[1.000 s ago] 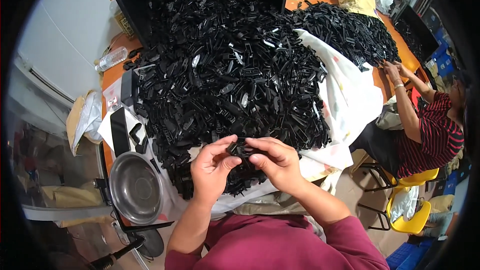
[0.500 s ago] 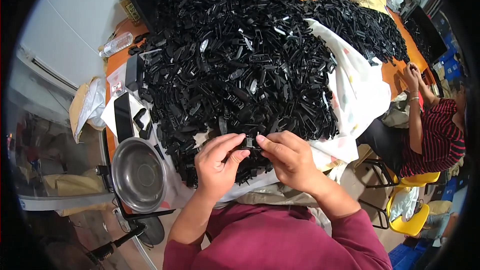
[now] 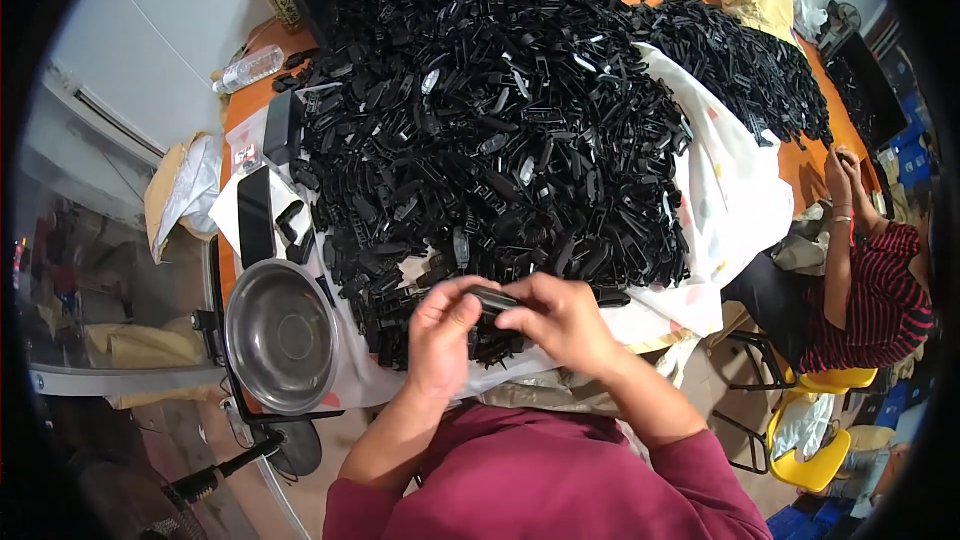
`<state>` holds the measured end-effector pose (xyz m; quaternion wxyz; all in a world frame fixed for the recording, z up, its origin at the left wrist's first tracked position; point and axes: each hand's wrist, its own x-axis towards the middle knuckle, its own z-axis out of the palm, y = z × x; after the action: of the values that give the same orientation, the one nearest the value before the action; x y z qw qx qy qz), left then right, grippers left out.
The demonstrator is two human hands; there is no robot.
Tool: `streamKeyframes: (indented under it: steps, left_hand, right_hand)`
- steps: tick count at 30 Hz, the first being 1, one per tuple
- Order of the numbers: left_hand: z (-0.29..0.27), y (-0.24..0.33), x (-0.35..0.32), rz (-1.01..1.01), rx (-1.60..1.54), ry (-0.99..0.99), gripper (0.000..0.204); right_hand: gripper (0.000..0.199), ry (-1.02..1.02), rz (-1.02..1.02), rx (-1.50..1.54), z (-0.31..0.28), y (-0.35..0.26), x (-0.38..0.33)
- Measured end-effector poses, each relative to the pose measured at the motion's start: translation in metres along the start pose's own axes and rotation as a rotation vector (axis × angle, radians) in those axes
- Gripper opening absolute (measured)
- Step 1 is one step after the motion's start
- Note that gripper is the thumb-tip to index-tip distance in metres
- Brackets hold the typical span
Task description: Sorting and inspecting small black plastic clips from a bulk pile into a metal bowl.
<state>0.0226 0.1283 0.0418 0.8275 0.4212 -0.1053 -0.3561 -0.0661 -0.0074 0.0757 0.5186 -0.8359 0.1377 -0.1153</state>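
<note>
Between my two hands is a small, dark, elongated plastic part (image 3: pixel 494 300), held over the near edge of a big heap of similar black plastic parts (image 3: pixel 480 160). My left hand (image 3: pixel 445 325) pinches its left end between thumb and fingers. At the other end, my right hand (image 3: pixel 560 320) grips it with thumb and bent forefinger. The fingers partly cover the part, and slight blur hides its detail.
Left of the heap stand a metal bowl (image 3: pixel 282 337), a dark phone (image 3: pixel 256 217) and a plastic bottle (image 3: pixel 250 70). White cloth (image 3: pixel 740 200) lies under the heap's right side. A co-worker in a striped top (image 3: pixel 865 285) sits at the right, near another black heap (image 3: pixel 740 60).
The small part has turned in my fingers and now shows a smooth, long dark side. My hands have come closer together. The whole view has shifted slightly.
</note>
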Motion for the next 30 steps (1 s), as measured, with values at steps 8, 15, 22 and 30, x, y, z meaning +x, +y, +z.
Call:
streamKeyframes:
  steps: [8, 15, 22, 30]
  left_hand:
    - [0.003, 0.024, 0.07, 0.574, 1.476, 0.081, 0.017]
    - [-0.005, 0.023, 0.084, 0.54, 1.796, -0.046, 0.008]
    - [0.016, 0.026, 0.086, 0.373, 1.89, 0.006, 0.018]
    - [0.008, 0.029, 0.078, 0.466, 1.775, 0.151, 0.011]
  right_hand:
    - [0.026, 0.13, -0.304, -0.968, -0.022, 0.025, 0.068]
    - [0.02, 0.068, -0.284, -0.662, -0.031, 0.011, 0.041]
    - [0.016, 0.18, -0.296, -0.708, -0.011, 0.017, 0.048]
    - [0.015, 0.472, 0.075, 0.367, -0.037, 0.039, 0.056]
